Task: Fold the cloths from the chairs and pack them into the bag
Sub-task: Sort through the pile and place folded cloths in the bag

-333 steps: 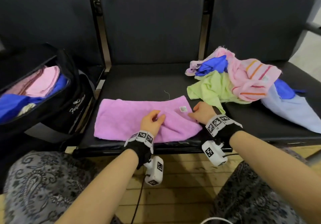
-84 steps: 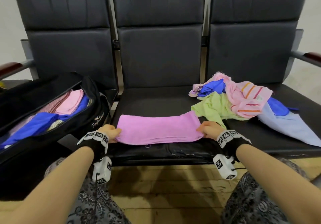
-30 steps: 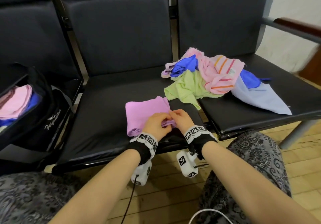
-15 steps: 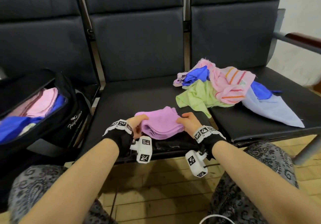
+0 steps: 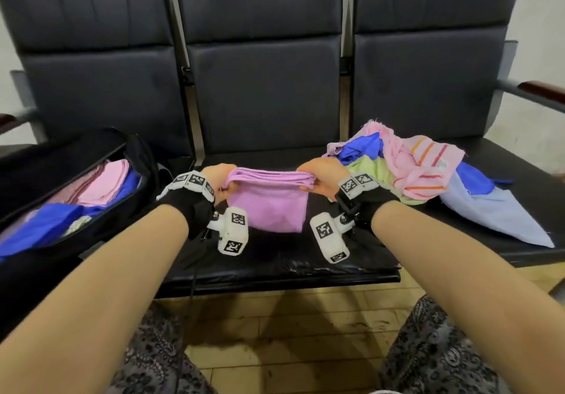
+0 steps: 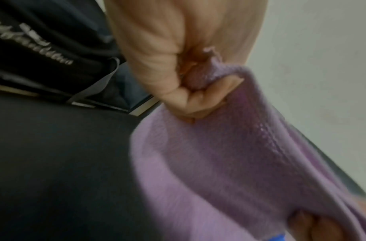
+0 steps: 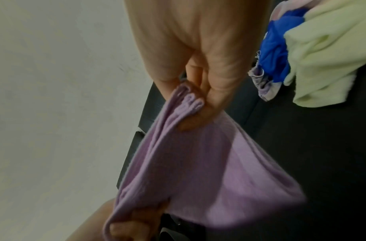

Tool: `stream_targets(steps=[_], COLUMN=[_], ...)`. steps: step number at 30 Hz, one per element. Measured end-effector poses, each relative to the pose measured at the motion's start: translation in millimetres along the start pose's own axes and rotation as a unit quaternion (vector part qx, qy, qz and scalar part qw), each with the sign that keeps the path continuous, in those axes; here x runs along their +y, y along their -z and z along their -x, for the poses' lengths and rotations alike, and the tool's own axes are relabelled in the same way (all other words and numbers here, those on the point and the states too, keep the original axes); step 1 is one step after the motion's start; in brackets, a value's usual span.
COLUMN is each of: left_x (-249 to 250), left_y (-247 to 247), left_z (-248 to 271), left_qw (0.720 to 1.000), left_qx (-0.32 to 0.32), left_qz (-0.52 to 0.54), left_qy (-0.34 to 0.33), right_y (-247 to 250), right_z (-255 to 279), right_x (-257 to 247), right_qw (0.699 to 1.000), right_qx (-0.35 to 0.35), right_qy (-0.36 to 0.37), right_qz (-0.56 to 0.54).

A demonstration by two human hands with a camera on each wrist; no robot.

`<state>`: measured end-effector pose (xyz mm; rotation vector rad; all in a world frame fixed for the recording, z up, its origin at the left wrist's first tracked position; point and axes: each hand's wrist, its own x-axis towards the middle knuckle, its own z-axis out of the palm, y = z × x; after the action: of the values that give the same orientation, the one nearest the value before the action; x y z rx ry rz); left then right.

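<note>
Above middle seat (image 5: 275, 259), both hands pinching folded purple cloth (image 5: 269, 201)

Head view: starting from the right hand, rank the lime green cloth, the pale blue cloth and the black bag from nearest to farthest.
From the right hand, which grips the purple cloth:
1. Lime green cloth, just beside the hand on its right, at the pile's near edge.
2. Pale blue cloth, farther right on the right-hand seat.
3. Black bag, far off on the left seat, past the left hand.
</note>
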<state>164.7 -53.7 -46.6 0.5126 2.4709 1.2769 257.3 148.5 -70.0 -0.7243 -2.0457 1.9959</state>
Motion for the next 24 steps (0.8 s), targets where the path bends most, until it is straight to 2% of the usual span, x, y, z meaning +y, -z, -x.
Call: stream_targets(steps=[1, 2, 3, 4, 5, 8, 10, 14, 16, 18, 20, 22, 24], left_x=[0, -3, -6, -17, -27, -65, -91, -125, -127, -116, -102, -91, -81], left_y=[-3, -6, -9, -15, -17, -29, -36, -45, -48, -55, -67, -85, -102], left_z=[5, 2, 0, -3, -3, -6, -6, -5, -5, 3, 13, 25, 33], left_qw=[1.0, 0.997, 0.992, 0.989, 0.99, 0.998, 0.993, 0.979, 0.962, 0.947, 0.963, 0.975, 0.967], left_qx=[-0.005, 0.027, 0.06, 0.107, 0.101, 0.055, 0.065, 0.075, 0.084, 0.111, 0.095, 0.026, -0.051], left_qz=[-0.01, 0.077, 0.111, 0.106, 0.097, 0.014, -0.068, -0.165, -0.239, -0.295, -0.248, -0.204, -0.23], left_qy=[-0.006, 0.006, -0.001, 0.003, 0.028, 0.038, 0.064, 0.09, 0.102, 0.06, -0.036, -0.083, -0.091], right_y=[-4, -8, -10, -11, -14, -20, -29, -47, -53, -53, -48, -43, -35], right_z=[3, 1, 7, 8, 13, 28, 38, 57, 64, 66, 64, 56, 44], right_x=[-1, 3, 3, 11, 19, 62, 89, 110, 104, 97, 92, 90, 92], right_qw=[0.999, 0.998, 0.997, 0.997, 0.998, 0.998, 0.993, 0.985, 0.978, 0.97, 0.973, 0.985, 0.995], right_qx=[0.015, 0.043, 0.049, 0.051, 0.039, -0.013, -0.055, -0.103, -0.163, -0.209, -0.203, -0.151, -0.07], right_qy=[0.014, 0.035, 0.05, 0.05, 0.035, -0.056, -0.095, -0.103, -0.101, -0.107, -0.108, -0.08, -0.056], right_qz=[-0.026, -0.038, -0.04, -0.04, -0.042, -0.037, -0.032, -0.092, -0.087, -0.064, -0.018, 0.037, 0.048])
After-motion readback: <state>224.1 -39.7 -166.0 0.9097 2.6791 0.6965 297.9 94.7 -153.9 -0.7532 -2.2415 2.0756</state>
